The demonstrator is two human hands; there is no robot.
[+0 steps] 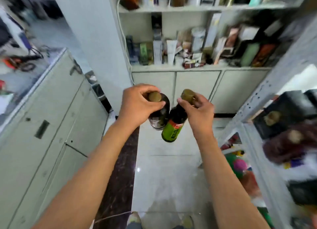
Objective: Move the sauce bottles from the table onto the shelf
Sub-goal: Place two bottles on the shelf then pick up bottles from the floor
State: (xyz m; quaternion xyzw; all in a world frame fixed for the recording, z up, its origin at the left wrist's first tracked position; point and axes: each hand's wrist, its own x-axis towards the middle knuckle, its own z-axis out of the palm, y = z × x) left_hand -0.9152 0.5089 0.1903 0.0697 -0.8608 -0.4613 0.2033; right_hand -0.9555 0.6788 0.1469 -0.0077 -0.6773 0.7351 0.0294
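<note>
My left hand (137, 105) grips the neck of a dark sauce bottle (159, 115) just under its gold cap. My right hand (197, 108) pinches the neck of a second dark bottle with a green label (171, 131), also gold-capped. Both bottles hang in the air above the floor, side by side and nearly touching, in the middle of the view. A metal shelf rack (257, 98) stands to the right, holding dark boxes and blurred items.
A white wall shelf (197, 67) crowded with bottles, tubes and boxes stands ahead, with closed cabinet doors below it. A grey cabinet (42, 126) runs along the left. Pale tiled floor (168, 177) lies between them. The view is motion-blurred.
</note>
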